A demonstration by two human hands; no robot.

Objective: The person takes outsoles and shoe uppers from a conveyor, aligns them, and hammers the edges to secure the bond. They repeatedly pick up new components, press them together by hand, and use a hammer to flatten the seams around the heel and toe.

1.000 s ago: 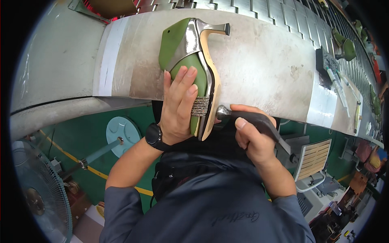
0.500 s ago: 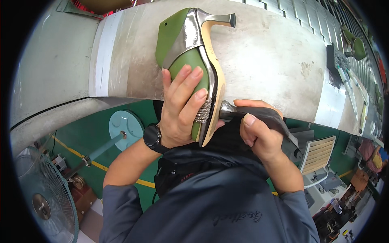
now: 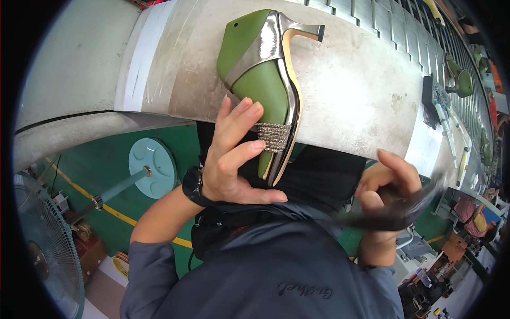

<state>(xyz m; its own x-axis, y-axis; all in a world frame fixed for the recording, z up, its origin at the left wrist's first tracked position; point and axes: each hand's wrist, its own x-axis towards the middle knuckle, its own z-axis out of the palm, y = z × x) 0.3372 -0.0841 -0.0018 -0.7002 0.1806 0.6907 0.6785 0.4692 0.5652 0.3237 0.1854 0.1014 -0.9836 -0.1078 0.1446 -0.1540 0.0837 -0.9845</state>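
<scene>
A high-heeled sandal (image 3: 270, 45) with a shiny silver heel strap lies on its side, its heel pointing right and its toe hanging over the bench's near edge. Inside it sits a green shoe last (image 3: 260, 90); a glittering band (image 3: 275, 137) crosses the toe part. My left hand (image 3: 226, 173) is at the toe with its fingers spread, fingertips at the last and the band, thumb apart below the toe tip. Right of it, off the bench edge, my right hand (image 3: 390, 178) has its fingers curled round a dark metal hammer (image 3: 380, 219), smeared by motion.
The pale metal bench (image 3: 350, 90) runs across in front of me, with a slatted conveyor (image 3: 366, 26) behind it. At the right are a black block (image 3: 429, 95), pen-like tools (image 3: 446, 130) and another green last (image 3: 463, 82). A fan (image 3: 42, 250) stands at lower left.
The hammer has left the sole and swung right and down toward me with my right hand. My left hand has loosened round the toe, its thumb now off the sole.
</scene>
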